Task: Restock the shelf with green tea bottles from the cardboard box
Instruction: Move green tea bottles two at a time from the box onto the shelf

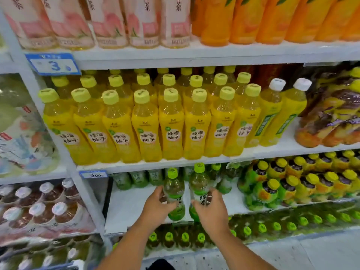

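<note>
Two green tea bottles stand upright side by side near the front edge of a white shelf (pixel 128 209). My left hand (pixel 155 205) grips the left bottle (pixel 174 190) around its middle. My right hand (pixel 211 208) grips the right bottle (pixel 198 184) the same way. Both bottles have lime-green caps and green labels. Several more green tea bottles (pixel 136 179) stand in a row at the back of this shelf. The cardboard box is out of view.
The shelf above carries rows of yellow honey-pomelo bottles (pixel 148 123). Green and yellow wrapped bottles (pixel 272 188) fill the shelf to the right. The bottom shelf holds green-capped bottles (pixel 185 236). White-capped brown bottles (pixel 44 207) stand at the left.
</note>
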Available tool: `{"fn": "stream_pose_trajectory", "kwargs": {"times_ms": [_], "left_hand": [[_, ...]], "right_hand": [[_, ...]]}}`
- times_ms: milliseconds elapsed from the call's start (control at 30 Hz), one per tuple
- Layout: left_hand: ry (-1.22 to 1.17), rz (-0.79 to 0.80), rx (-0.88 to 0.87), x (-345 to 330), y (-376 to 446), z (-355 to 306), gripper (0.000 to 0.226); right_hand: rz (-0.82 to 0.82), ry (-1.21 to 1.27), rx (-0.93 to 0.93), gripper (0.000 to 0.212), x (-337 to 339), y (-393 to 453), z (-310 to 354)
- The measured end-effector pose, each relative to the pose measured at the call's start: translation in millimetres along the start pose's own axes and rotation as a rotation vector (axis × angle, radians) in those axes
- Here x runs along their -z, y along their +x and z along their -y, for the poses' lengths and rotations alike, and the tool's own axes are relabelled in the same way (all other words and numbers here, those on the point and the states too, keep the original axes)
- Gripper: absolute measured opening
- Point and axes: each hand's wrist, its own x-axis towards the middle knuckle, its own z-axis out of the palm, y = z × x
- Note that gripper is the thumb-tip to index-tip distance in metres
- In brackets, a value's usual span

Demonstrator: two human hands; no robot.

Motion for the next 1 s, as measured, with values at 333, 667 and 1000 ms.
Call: {"fn": "stream_pose_trajectory", "kwargs": {"times_ms": [333, 667, 1000], "left_hand": [[-0.077, -0.018, -0.074, -5.9, 53.8, 33.6, 0.055], [0.035, -0.100, -0.116, -22.6, 59.7, 67.2, 0.053], [0.106, -0.413, -0.065, -65.3, 67.2, 90.0, 0.051]], "right_hand": [[-0.046, 0.105, 0.155, 0.047, -54.9, 46.1, -58.3], [-0.081, 0.056, 0.112, 0.073, -67.8, 39.2, -80.1], [-0.179, -0.003, 0.105, 0.060, -84.3, 52.1, -83.6]]}}
